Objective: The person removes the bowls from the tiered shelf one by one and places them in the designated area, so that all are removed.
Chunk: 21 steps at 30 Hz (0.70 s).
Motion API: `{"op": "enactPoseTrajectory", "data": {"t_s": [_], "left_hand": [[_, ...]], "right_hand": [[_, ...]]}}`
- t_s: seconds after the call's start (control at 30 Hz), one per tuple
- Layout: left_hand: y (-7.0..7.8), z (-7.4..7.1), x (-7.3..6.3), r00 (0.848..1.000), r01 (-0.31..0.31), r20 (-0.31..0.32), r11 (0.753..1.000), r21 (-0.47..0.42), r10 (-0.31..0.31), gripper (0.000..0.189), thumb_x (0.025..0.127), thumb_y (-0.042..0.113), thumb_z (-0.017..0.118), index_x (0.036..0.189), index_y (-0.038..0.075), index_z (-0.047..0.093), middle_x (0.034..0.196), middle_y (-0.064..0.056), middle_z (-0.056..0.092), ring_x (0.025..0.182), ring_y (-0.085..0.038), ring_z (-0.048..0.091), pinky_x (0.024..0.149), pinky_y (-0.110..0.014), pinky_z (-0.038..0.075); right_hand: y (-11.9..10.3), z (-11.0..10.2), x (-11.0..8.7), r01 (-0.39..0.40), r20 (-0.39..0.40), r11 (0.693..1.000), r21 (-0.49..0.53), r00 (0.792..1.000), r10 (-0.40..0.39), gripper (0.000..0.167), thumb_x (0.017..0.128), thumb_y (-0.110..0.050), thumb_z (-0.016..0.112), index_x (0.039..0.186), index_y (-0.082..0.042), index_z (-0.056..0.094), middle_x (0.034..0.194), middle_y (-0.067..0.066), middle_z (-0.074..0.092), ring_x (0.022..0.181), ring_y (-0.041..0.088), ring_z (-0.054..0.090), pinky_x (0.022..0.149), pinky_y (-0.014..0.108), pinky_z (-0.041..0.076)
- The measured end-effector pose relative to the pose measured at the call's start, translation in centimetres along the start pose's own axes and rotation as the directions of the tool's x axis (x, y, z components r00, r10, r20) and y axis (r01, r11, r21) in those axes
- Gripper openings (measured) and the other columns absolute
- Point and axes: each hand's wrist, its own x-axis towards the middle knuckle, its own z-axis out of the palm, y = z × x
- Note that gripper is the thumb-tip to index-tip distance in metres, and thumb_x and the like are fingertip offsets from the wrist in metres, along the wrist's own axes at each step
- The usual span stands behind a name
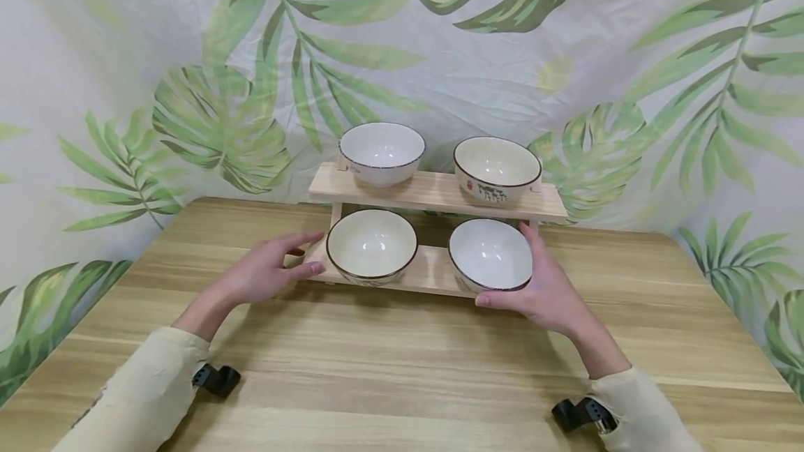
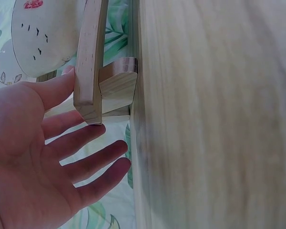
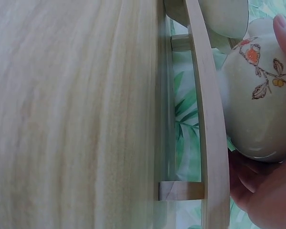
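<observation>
A two-tier wooden rack [image 1: 421,192] bears white and cream bowls with dark rims. At the lower tier's right, my right hand [image 1: 553,291] grips a white bowl [image 1: 490,254], thumb at its front rim and fingers round its right side. The right wrist view shows a flower-and-branch pattern on that bowl [image 3: 262,109]. My left hand [image 1: 266,269] is at the lower tier's left end, fingers spread and mostly straight. In the left wrist view its thumb lies against the board [image 2: 89,71]. Close beside it sits a cream bowl [image 1: 372,244].
The upper tier holds a white bowl [image 1: 382,152] at left and a cream bowl [image 1: 497,166] at right. Beneath the rack is a wood-grain table [image 1: 402,375]. A leaf-printed cloth [image 1: 477,75] hangs right behind it.
</observation>
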Motion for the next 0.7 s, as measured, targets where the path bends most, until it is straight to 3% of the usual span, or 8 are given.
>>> {"op": "enactPoseTrajectory", "data": {"t_s": [0.4,0.7], "left_hand": [[-0.07,-0.07,0.04,1.000,0.020,0.008,1.000,-0.009,-0.020,0.069,0.106,0.044,0.065,0.163,0.012,0.044,0.160,-0.023,0.052,0.137,-0.045,0.061,0.110,-0.066,0.049],[-0.44,0.09,0.13,1.000,0.015,0.009,1.000,-0.004,-0.014,0.069,0.105,0.047,0.065,0.163,0.014,0.044,0.159,-0.024,0.053,0.134,-0.045,0.063,0.107,-0.066,0.051]], "right_hand": [[-0.02,0.11,-0.05,-0.029,-0.007,0.996,0.084,1.000,0.030,0.134,0.074,-0.034,0.100,0.170,-0.010,0.009,0.163,0.020,0.041,0.143,0.038,0.050,0.118,0.055,0.043],[0.73,0.13,-0.05,0.002,0.000,0.994,0.107,1.000,-0.002,0.124,0.076,-0.029,0.099,0.167,-0.011,0.018,0.161,0.016,0.043,0.140,0.036,0.054,0.113,0.052,0.047]]}}
